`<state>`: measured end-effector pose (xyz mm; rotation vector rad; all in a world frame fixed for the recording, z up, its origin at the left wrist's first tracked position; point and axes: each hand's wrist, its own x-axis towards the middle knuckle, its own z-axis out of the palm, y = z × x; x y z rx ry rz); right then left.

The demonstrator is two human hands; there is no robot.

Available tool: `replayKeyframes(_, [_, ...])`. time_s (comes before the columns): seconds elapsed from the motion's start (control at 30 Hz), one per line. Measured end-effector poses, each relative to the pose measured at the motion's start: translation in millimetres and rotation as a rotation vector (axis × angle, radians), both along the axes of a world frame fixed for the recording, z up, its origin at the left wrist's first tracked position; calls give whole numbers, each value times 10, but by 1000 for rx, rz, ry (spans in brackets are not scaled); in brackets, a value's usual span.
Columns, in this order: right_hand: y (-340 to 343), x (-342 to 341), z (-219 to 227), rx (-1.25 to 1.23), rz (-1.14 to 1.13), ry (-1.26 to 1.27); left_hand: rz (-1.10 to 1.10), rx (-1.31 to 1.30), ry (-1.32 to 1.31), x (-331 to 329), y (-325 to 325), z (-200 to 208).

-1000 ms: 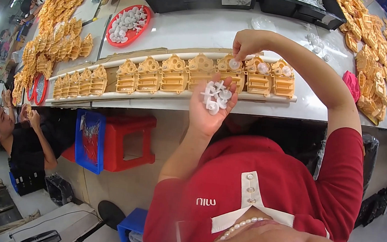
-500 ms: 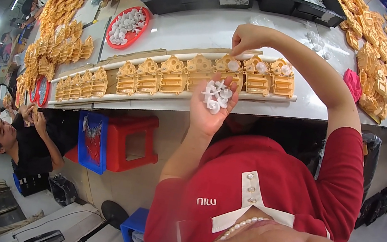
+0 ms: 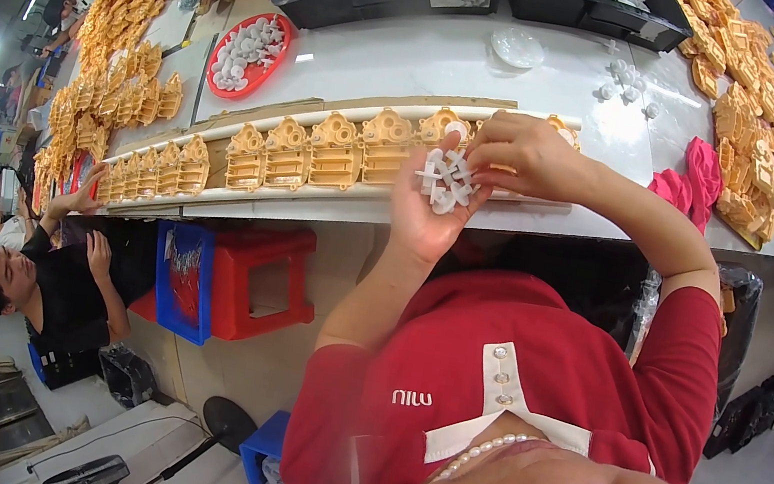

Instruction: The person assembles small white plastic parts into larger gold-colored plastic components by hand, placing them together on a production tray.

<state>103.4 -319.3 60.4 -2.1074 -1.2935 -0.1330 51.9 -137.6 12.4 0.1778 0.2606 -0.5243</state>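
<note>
Your right hand (image 3: 530, 156) has moved from the row of yellow housings (image 3: 336, 150) to your left hand (image 3: 424, 220) | left palm-up, loosely open, cupping white plastic parts (image 3: 447, 185) | right curled beside them, grip unclear | housings lined along the counter (image 3: 574, 84)

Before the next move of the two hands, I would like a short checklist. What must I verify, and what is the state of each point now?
1. White parts in the left hand: ok, a pile rests on the palm.
2. Right hand at the pile: ok, fingertips are there.
3. One part pinched: cannot tell, the fingers hide it.
4. Tan housings without a white part: ok, several show left of the hands.
5. Clear view of housings behind the hands: not ok, partly covered.
6. Pink cloth off the row: ok, it lies to the right.
</note>
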Motion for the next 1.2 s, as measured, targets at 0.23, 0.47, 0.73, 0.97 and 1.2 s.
replayKeyframes(0.23, [-215, 1, 97, -70, -97, 109, -31, 26, 63, 1, -136, 7])
replayKeyframes(0.47, [-897, 1008, -84, -102, -701, 280, -55, -35, 56, -30, -129, 7])
replayKeyframes(0.73, [-765, 1302, -352, -527, -791, -314, -49, -22, 68, -44, -54, -11])
replayKeyframes(0.97, [-815, 1376, -594, -373, -787, -280, -58, -37, 68, -32, -57, -18])
replayKeyframes(1.2, [-836, 1336, -805, 515, -820, 611, -57, -1, 64, -26, -99, -16])
